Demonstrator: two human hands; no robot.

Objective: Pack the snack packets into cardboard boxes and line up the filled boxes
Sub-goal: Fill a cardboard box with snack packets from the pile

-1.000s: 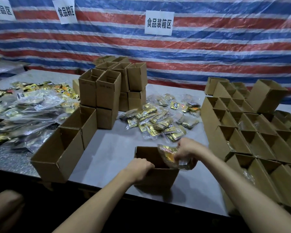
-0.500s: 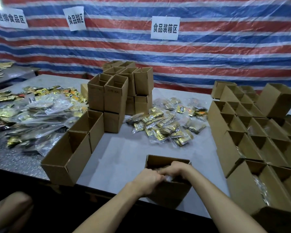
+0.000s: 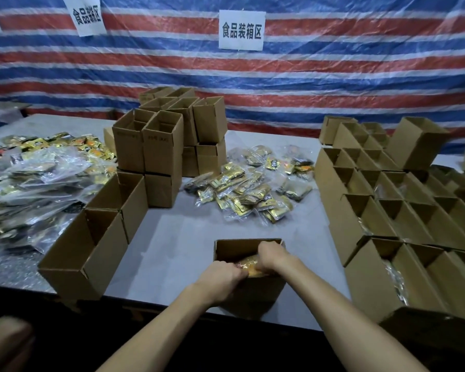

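packet [image 3: 249, 265] sits half in the box [image 3: 242, 242], left hand [image 3: 220, 275] and right hand [image 3: 271, 255] both clamped on it; forcing it could burst it or shove the box off the worktop [image 3: 172, 251].

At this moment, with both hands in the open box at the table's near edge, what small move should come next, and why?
Probably press the snack packet flat to the bottom of the box. It sits high against the box's near wall, close to the rim, and the left hand and right hand are both on it. How they grip it is hidden.
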